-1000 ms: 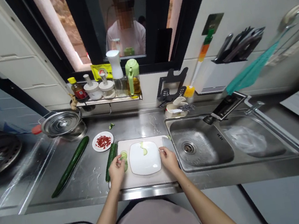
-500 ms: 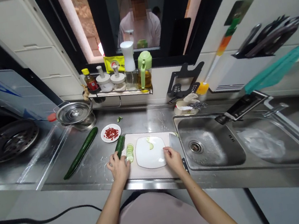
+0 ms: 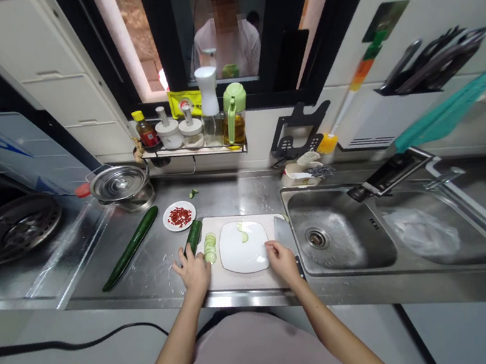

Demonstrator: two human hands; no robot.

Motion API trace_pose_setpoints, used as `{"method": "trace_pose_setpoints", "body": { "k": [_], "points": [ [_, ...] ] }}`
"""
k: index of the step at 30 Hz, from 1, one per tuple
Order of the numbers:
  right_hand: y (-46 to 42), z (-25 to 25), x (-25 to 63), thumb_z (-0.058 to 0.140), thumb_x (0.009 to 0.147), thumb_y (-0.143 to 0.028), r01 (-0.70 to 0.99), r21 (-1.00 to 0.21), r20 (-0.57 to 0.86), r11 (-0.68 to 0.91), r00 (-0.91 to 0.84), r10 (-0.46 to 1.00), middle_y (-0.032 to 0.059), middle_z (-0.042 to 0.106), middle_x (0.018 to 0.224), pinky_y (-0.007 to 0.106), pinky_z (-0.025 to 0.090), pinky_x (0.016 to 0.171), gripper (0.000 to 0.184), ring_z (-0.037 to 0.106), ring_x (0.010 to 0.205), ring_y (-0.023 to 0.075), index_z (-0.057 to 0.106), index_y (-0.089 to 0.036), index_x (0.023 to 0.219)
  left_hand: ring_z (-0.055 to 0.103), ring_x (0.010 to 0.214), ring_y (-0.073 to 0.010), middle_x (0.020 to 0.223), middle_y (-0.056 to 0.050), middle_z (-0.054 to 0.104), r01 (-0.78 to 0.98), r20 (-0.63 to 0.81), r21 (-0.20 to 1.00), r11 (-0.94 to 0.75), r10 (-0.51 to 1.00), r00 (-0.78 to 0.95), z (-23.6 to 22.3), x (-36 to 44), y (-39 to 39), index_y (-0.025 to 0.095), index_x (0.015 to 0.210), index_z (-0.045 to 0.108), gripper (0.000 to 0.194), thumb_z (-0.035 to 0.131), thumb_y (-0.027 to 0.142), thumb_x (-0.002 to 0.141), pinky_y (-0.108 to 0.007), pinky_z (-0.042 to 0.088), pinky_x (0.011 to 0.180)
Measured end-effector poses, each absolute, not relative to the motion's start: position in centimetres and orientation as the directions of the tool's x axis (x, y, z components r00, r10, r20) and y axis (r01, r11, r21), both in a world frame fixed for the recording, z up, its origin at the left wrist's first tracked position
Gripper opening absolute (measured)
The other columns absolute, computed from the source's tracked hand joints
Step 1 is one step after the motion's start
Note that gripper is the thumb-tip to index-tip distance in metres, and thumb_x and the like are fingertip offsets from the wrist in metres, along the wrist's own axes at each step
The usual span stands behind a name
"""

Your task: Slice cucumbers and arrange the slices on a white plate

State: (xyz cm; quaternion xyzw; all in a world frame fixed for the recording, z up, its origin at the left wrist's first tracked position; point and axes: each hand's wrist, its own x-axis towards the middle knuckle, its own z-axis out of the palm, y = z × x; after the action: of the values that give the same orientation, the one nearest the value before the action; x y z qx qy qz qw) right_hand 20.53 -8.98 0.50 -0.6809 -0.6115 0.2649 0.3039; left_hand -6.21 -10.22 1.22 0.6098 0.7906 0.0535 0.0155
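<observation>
My left hand (image 3: 194,271) rests at the left end of a pale cutting board (image 3: 222,283), its fingers spread. Its fingertips are beside a cut cucumber piece (image 3: 195,235) and a row of overlapping cucumber slices (image 3: 210,247); whether they press on either is hard to see. A white plate (image 3: 241,257) lies on the board with a few thin slices (image 3: 243,232) near its far rim. At the plate's right edge, my right hand (image 3: 283,259) is closed, thumb and index finger pinching the rim. Right of that hand lies a knife (image 3: 282,230), its handle partly hidden.
A whole cucumber (image 3: 131,249) and a small dish of chopped red pieces (image 3: 179,216) lie to the left. Behind them stands a lidded metal pot (image 3: 119,183). On the right is a sink (image 3: 344,240); a seasoning rack (image 3: 196,150) hangs under the window.
My left hand's fingers have lifted and spread slightly. The right hand stays at the plate's edge, and the plate and slices lie as before.
</observation>
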Motion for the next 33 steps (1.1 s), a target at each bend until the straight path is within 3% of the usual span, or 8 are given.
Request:
{"method": "trace_pose_setpoints", "body": {
  "k": [7, 12, 15, 19, 23, 29, 33],
  "points": [
    [-9.2, 0.2, 20.3, 0.042, 0.084, -0.041, 0.654, -0.754, 0.006, -0.061, 0.1, 0.995, 0.0066, 0.071, 0.077, 0.028, 0.044, 0.064, 0.039, 0.063, 0.068, 0.0205, 0.071, -0.018, 0.096, 0.038, 0.124, -0.0324, 0.13, -0.011, 0.056, 0.937, 0.048, 0.257, 0.236, 0.965, -0.256, 2.4, -5.9, -10.2, 0.021, 0.082, 0.071, 0.013, 0.059, 0.023, 0.078, -0.053, 0.025, 0.099],
    [-9.3, 1.6, 19.3, 0.043, 0.085, -0.04, 0.619, -0.785, 0.043, -0.01, 0.07, 0.997, 0.0055, 0.071, 0.076, 0.027, 0.044, 0.062, 0.035, 0.062, 0.066, 0.0191, 0.07, -0.018, 0.093, 0.056, 0.096, -0.0243, 0.091, -0.006, 0.07, 0.817, -0.071, 0.523, 0.242, 0.968, -0.241, 4.0, -6.4, -9.8, 0.021, 0.083, 0.068, 0.012, 0.057, 0.025, 0.079, -0.045, 0.03, 0.092],
    [-9.1, 3.4, 18.0, 0.046, 0.085, -0.038, 0.606, -0.793, 0.092, 0.059, 0.023, 0.996, 0.0042, 0.068, 0.073, 0.027, 0.043, 0.062, 0.031, 0.059, 0.064, 0.0176, 0.07, -0.018, 0.092, 0.06, 0.082, -0.02, 0.079, -0.003, 0.069, 0.639, -0.104, 0.728, 0.25, 0.961, -0.257, 5.3, -6.7, -9.2, 0.02, 0.081, 0.067, 0.014, 0.063, 0.031, 0.074, -0.037, 0.036, 0.087],
    [-8.4, 6.5, 15.9, 0.051, 0.085, -0.035, 0.556, -0.811, 0.204, 0.185, -0.028, 0.979, 0.0037, 0.065, 0.079, 0.027, 0.045, 0.065, 0.025, 0.055, 0.064, 0.0148, 0.069, -0.02, 0.094, 0.057, 0.064, -0.0132, 0.068, -0.001, 0.064, 0.205, -0.187, 0.953, 0.225, 0.964, -0.187, 7.3, -6.4, -8.3, 0.016, 0.078, 0.064, 0.026, 0.07, 0.037, 0.065, -0.025, 0.041, 0.067],
    [-7.8, 9.3, 14.4, 0.054, 0.086, -0.032, 0.467, -0.839, 0.264, 0.278, -0.097, 0.96, 0.0043, 0.065, 0.087, 0.027, 0.046, 0.07, 0.02, 0.056, 0.072, 0.0147, 0.068, -0.021, 0.096, 0.052, 0.058, -0.0089, 0.065, 0.002, 0.06, -0.016, -0.223, 0.975, 0.223, 0.971, -0.081, 9.5, -5.4, -8.0, 0.015, 0.079, 0.064, 0.028, 0.075, 0.036, 0.062, -0.02, 0.038, 0.058],
    [-7.5, 11.1, 13.2, 0.058, 0.083, -0.028, 0.37, -0.883, 0.227, 0.289, -0.203, 0.952, 0.0024, 0.066, 0.084, 0.026, 0.044, 0.068, 0.013, 0.057, 0.077, 0.0149, 0.068, -0.021, 0.09, 0.054, 0.062, -0.0096, 0.068, 0.0, 0.062, -0.027, -0.166, 0.986, 0.167, 0.986, 0.017, 12.2, -3.7, -8.1, 0.014, 0.076, 0.067, 0.027, 0.077, 0.033, 0.061, -0.02, 0.04, 0.06],
    [-7.5, 11.3, 13.3, 0.058, 0.082, -0.027, 0.315, -0.919, 0.2, 0.237, -0.145, 0.969, 0.0014, 0.066, 0.078, 0.026, 0.044, 0.068, 0.011, 0.055, 0.071, 0.0139, 0.065, -0.02, 0.08, 0.055, 0.065, -0.0102, 0.07, -0.001, 0.063, -0.009, -0.105, 0.995, 0.104, 0.993, -0.053, 12.7, -3.3, -8.2, 0.014, 0.081, 0.067, 0.033, 0.078, 0.038, 0.061, -0.02, 0.04, 0.06]
  ]
}}
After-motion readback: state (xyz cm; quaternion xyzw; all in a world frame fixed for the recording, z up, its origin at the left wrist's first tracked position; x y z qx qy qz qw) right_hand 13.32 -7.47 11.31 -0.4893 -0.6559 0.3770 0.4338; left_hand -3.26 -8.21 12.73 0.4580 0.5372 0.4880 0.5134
